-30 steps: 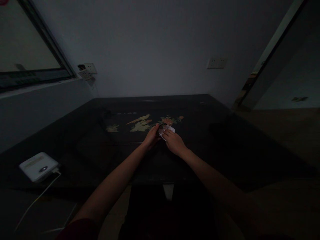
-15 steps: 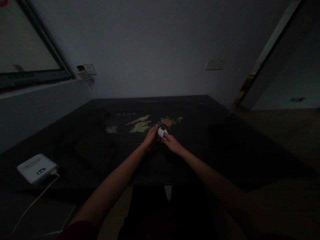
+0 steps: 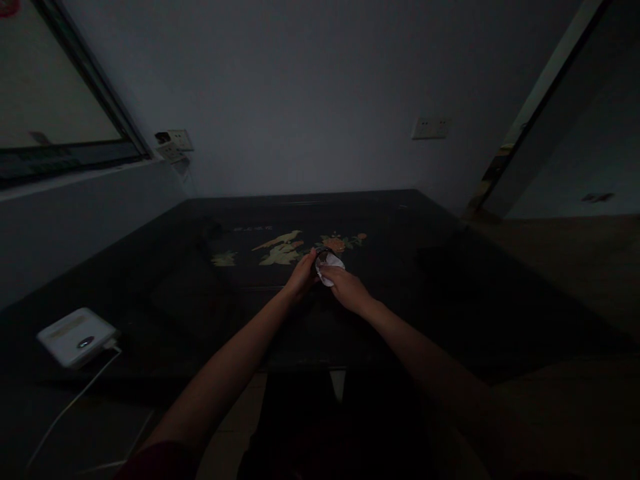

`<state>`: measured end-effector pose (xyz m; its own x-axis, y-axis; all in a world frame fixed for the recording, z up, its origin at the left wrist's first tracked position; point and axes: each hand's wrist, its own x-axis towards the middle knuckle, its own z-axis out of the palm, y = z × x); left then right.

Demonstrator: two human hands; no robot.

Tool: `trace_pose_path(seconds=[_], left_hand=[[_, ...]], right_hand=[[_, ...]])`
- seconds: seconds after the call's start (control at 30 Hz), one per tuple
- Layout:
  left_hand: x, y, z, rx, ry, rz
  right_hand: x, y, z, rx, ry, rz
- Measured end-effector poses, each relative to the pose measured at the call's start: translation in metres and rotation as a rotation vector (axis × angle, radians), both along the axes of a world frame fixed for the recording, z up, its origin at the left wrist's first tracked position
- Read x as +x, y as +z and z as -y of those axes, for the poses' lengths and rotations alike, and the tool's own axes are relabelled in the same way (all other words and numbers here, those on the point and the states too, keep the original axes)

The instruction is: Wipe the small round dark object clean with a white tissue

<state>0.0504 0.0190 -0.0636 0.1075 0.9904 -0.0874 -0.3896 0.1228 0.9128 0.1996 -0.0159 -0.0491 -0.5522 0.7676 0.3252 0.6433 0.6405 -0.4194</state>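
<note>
My left hand (image 3: 301,275) is closed around the left side of a small round object with a dark, shiny rim (image 3: 325,251). Its kind is hard to make out in the dim light; it could be a cup or glass. Between the fingers of my right hand (image 3: 349,289) is a white tissue (image 3: 336,261), pressed against the near side and opening of the round object. The fingertips of the right hand lie over the tissue and partly cover it. Both hands are just above the dark table (image 3: 380,320), in front of its painted bird and flowers (image 3: 280,252).
A white box-shaped device (image 3: 75,333) with a white cable (image 3: 75,400) lies at the table's left. Behind the table rises a pale wall (image 3: 300,100) with sockets (image 3: 431,128). A window (image 3: 55,80) is at upper left, a doorway at right.
My right hand has shifted a little, its fingers now reaching further over the round object. More of the white tissue shows, spread to the right. The left hand has stayed in place.
</note>
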Motion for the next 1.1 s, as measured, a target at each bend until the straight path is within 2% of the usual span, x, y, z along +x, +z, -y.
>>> trace_pose_path(seconds=[0.2,0.33,0.43,0.53,0.63,0.93,1.0,1.1], left_hand=[[0.002,0.008,0.007,-0.025,-0.007,0.035],[0.003,0.011,0.009,-0.034,0.013,0.009],[0.003,0.011,0.008,-0.041,0.016,0.005],[0.002,0.010,0.008,-0.048,0.018,0.001],[0.002,0.010,0.008,-0.040,0.019,-0.015],[0.001,0.005,0.003,-0.003,0.023,-0.019],[0.000,0.006,0.003,-0.028,0.028,-0.036],[0.000,0.008,0.005,-0.056,0.039,-0.030]], right_hand=[[0.001,0.011,0.005,0.138,-0.079,0.258],[-0.002,0.012,0.009,0.193,-0.125,0.306],[-0.007,0.009,0.013,0.176,-0.162,0.304],[-0.012,0.003,0.015,0.122,-0.178,0.237],[-0.016,-0.001,0.013,0.064,-0.134,0.111],[-0.018,-0.015,-0.008,-0.260,0.043,-0.435],[-0.018,-0.018,-0.009,-0.277,0.043,-0.467],[-0.017,-0.017,-0.007,-0.227,-0.004,-0.365]])
